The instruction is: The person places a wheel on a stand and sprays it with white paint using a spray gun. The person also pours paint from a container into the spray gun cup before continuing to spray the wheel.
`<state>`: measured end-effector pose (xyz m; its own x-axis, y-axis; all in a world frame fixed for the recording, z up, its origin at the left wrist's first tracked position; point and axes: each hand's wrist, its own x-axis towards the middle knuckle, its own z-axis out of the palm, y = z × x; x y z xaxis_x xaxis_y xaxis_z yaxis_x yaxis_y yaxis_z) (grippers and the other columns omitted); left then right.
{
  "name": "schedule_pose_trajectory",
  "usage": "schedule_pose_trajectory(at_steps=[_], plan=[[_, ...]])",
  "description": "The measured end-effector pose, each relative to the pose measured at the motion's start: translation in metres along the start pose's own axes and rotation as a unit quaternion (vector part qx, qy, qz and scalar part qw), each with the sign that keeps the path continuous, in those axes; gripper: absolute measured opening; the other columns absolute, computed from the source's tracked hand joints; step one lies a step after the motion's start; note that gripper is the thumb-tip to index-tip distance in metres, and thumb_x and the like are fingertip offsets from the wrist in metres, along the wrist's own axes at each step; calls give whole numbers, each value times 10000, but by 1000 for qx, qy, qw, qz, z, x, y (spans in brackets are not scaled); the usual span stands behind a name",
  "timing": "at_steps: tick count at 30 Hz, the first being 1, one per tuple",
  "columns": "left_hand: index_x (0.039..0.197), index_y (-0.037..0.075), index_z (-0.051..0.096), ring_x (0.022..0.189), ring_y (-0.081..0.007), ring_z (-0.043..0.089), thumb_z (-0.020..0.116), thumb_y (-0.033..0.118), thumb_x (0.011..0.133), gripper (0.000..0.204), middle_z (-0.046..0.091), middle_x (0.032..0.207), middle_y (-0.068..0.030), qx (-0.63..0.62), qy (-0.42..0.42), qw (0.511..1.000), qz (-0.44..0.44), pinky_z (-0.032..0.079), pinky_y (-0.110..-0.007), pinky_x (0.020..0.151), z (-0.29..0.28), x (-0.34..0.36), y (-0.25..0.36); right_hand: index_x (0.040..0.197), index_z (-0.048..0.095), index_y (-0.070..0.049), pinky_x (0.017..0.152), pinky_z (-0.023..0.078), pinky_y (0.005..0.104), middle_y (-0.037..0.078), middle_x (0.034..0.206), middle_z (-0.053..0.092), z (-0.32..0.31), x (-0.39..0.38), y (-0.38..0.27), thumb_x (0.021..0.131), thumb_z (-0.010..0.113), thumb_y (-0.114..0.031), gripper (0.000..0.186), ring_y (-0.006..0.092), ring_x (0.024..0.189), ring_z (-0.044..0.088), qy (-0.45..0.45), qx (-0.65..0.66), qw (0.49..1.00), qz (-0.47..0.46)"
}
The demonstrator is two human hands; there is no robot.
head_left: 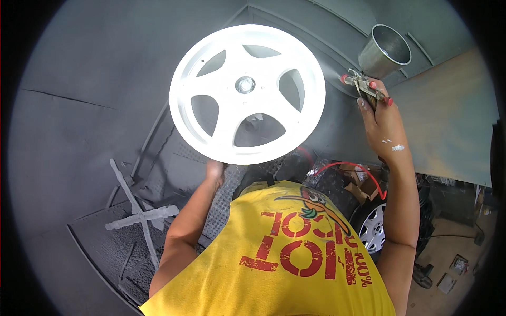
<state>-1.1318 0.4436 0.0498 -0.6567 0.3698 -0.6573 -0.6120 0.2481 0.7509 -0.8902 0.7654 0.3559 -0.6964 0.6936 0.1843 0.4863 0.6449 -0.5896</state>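
A white five-spoke wheel rim [258, 65] with a metallic center fills the upper middle. My left hand [213, 171] is at its lower edge, fingers hidden behind it. To the rim's right, my right hand [380, 118] grips a spray gun [363, 84] with red knobs and a steel cup [382, 55] on top. A faint mist shows by the nozzle, which points left toward the rim. White paint marks that hand.
Grey booth walls [79, 73] surround the rim. A paint-crusted cross stand [141, 216] stands lower left over a grey perforated surface. A red hose [348, 163], a black-tired wheel [369, 226] and cardboard pieces lie lower right. My yellow shirt shows at bottom.
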Motion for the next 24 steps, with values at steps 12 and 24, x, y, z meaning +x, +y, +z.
schedule_pose_trajectory(at_steps=[12,24], plan=[[1406,-17,446,1263,-279,536,426,325,1042,500,555,1372,-137,-200,86,976,30,428,-411,1057,-4,8,9,1210,506,-5,702,465,405,229,819,591,-15,-18,-42,965,554,-79,260,426,731,556,-87,125,988,26],[1262,89,526,971,-204,569,380,438,1050,433,574,1150,-54,-183,12,977,-106,471,-389,829,35,-33,-33,1261,510,-24,722,473,408,206,827,599,-2,-11,-3,969,541,-63,296,379,775,572,1,19,999,48]])
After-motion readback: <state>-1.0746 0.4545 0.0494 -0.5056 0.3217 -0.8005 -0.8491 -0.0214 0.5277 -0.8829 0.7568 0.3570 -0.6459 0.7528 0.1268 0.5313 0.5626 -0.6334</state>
